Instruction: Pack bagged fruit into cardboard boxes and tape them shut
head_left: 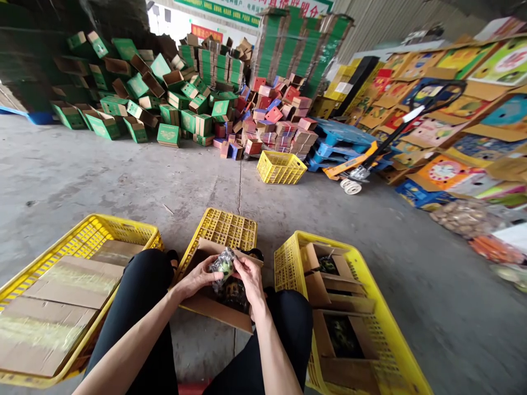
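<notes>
My left hand point(196, 277) and my right hand point(249, 277) meet over an open cardboard box point(214, 308) between my knees. Both hands are closed on a small object wrapped in clear plastic film point(223, 267), greenish inside. The box rests on a tilted yellow crate point(224, 227) and holds dark items I cannot make out. My legs in black trousers frame the box on both sides.
A yellow crate point(84, 233) with sealed cartons lies at left; another yellow crate point(373, 307) with open cartons stands at right. Farther off are a small yellow basket point(281, 167), piles of green and red boxes point(173, 93), a pallet jack point(362, 164) and stacked flat cartons point(453, 109).
</notes>
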